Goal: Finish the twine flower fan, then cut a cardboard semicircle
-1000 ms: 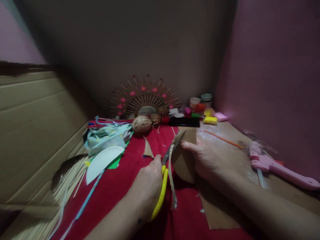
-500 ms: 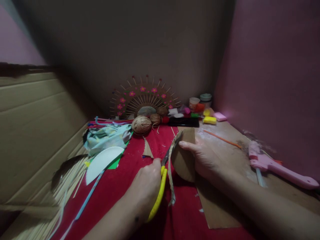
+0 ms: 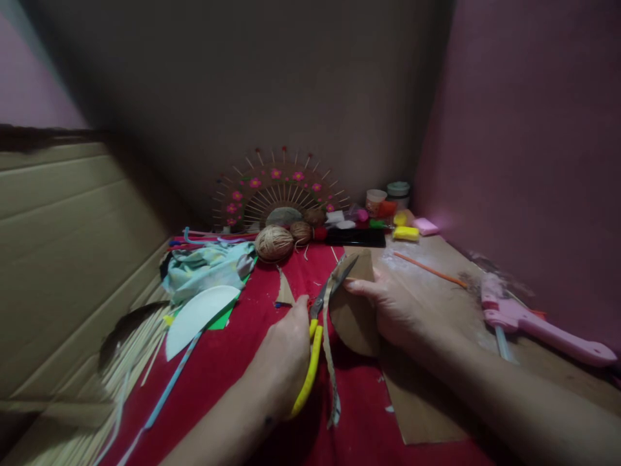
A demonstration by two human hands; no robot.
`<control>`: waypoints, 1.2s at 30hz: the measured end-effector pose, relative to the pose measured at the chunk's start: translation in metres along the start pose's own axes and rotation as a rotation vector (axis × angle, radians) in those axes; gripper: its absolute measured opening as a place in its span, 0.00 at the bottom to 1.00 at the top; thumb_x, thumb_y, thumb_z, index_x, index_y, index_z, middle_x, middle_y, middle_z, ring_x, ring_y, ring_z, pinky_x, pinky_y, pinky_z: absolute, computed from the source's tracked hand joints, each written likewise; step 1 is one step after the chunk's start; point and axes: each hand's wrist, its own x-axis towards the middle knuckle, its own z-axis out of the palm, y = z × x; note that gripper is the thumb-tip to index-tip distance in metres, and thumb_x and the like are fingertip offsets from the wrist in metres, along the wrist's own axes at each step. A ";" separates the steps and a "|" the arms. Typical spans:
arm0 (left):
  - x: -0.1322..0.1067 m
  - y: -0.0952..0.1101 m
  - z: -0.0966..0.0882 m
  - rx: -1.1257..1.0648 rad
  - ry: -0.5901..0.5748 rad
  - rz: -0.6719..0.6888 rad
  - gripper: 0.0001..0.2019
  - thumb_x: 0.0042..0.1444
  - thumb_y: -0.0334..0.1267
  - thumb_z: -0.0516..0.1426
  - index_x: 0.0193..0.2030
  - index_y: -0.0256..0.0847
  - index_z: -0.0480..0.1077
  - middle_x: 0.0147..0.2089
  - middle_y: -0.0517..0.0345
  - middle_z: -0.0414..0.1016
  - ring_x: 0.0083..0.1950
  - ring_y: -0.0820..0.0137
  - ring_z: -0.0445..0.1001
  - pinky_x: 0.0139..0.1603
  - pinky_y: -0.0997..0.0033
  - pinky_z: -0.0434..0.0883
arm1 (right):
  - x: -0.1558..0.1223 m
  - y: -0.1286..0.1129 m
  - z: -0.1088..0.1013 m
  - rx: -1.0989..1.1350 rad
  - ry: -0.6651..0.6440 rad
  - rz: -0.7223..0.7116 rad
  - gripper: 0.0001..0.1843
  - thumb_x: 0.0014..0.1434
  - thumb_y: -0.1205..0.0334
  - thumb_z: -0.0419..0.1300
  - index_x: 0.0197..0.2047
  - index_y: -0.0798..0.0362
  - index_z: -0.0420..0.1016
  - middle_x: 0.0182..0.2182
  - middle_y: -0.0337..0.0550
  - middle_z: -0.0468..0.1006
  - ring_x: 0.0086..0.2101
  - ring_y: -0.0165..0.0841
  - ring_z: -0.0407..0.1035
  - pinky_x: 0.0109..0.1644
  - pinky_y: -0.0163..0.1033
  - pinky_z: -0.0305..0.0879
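My left hand is closed around the yellow handles of a pair of scissors, whose blades point away into a brown cardboard piece. My right hand grips that rounded cardboard piece from the right, thumb on top. A thin cut-off cardboard strip dangles from the cut down to the red cloth.
A pink glue gun lies at the right on a cardboard sheet. Twine balls, a stick fan decoration, small jars, a white half plate, light cloth and bamboo sticks lie around. A cardboard wall stands left.
The scissors have cut a little further along the cardboard edge. The dangling strip has grown longer and swung slightly. Both hands stay in nearly the same place.
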 end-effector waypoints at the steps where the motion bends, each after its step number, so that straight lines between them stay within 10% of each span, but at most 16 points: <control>1: 0.000 0.000 0.000 -0.005 -0.002 -0.001 0.23 0.56 0.37 0.47 0.59 0.37 0.55 0.47 0.43 0.74 0.45 0.60 0.74 0.42 0.68 0.66 | 0.000 0.000 0.000 0.000 0.002 -0.006 0.11 0.44 0.66 0.61 0.35 0.52 0.72 0.28 0.41 0.78 0.26 0.35 0.70 0.36 0.42 0.64; 19: 0.003 -0.001 -0.010 0.206 -0.122 0.075 0.11 0.55 0.30 0.45 0.44 0.38 0.61 0.33 0.48 0.74 0.36 0.60 0.75 0.32 0.69 0.64 | -0.003 -0.001 0.000 -0.031 0.016 0.008 0.14 0.45 0.64 0.62 0.38 0.52 0.71 0.33 0.44 0.78 0.29 0.35 0.70 0.37 0.41 0.64; 30: 0.003 -0.008 -0.010 0.103 -0.019 0.162 0.28 0.57 0.39 0.46 0.63 0.33 0.43 0.62 0.39 0.58 0.61 0.59 0.60 0.55 0.64 0.61 | -0.003 -0.005 0.004 -0.042 0.063 -0.018 0.09 0.43 0.66 0.61 0.32 0.52 0.72 0.26 0.41 0.77 0.27 0.34 0.68 0.35 0.40 0.62; 36: 0.003 -0.006 -0.014 0.177 -0.087 0.129 0.24 0.58 0.38 0.45 0.60 0.34 0.49 0.54 0.38 0.68 0.53 0.56 0.69 0.47 0.62 0.65 | -0.002 0.001 0.000 -0.038 0.022 -0.021 0.09 0.45 0.65 0.62 0.34 0.52 0.73 0.28 0.42 0.77 0.27 0.34 0.68 0.34 0.40 0.63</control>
